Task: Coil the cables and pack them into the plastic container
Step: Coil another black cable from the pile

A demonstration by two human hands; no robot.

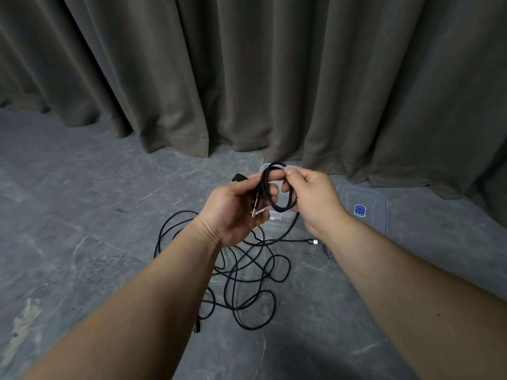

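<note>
Currently both hands are raised above the floor (82,215), working one black cable. Left hand (236,207) curls its fingers around the cable, with a metal plug end lying across the palm. Right hand (312,198) pinches the top of a small coil (277,187) between thumb and forefinger; the loop hangs between the two hands. From the coil the cable drops to the floor, where its USB plug (314,241) lies just right of centre. Loose cables (247,275) sprawl in overlapping loops near the forearms. Container (277,215), clear plastic, sits directly behind the hands, largely hidden by them. Its lid (365,209), bearing a blue label, lies flat to the right, beside the container. Curtain (247,78) closes off the far edge. Open floor extends left and near right.
</note>
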